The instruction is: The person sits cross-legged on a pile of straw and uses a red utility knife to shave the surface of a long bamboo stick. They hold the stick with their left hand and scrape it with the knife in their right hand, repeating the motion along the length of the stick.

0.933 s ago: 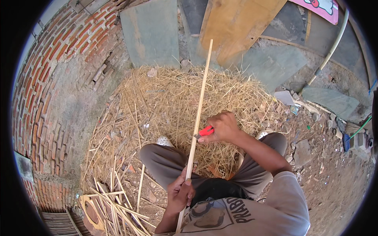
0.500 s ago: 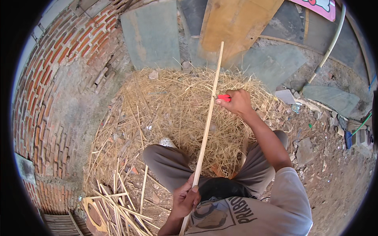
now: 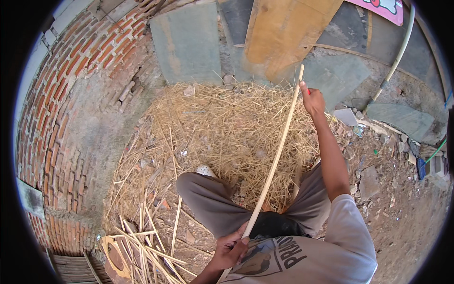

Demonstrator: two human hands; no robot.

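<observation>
The ground is bare brown earth, strewn on the right with rubble and scraps, and a broad mat of straw-coloured shavings covers the middle of it. The person sits there with knees bent outward, one spotted white shoe showing at the edge of the shavings. A long pale strip slants across the space between the knees, its near end low by the shirt and its far tip up over the top edge of the mat. The left hand is clamped around the strip's lower part, close to the body. The right hand, arm stretched out, is closed on a red tool, of which only a small bit shows; its thumb lies against the strip just short of the far tip.

To the left rises a worn brick wall, its plaster patchy. Along the back lean a grey-green panel and a brown board, with a pink panel at the top right and a pale pipe curving down beside it. At lower left, loose strips lie crisscrossed by a board with a rounded cut-out.
</observation>
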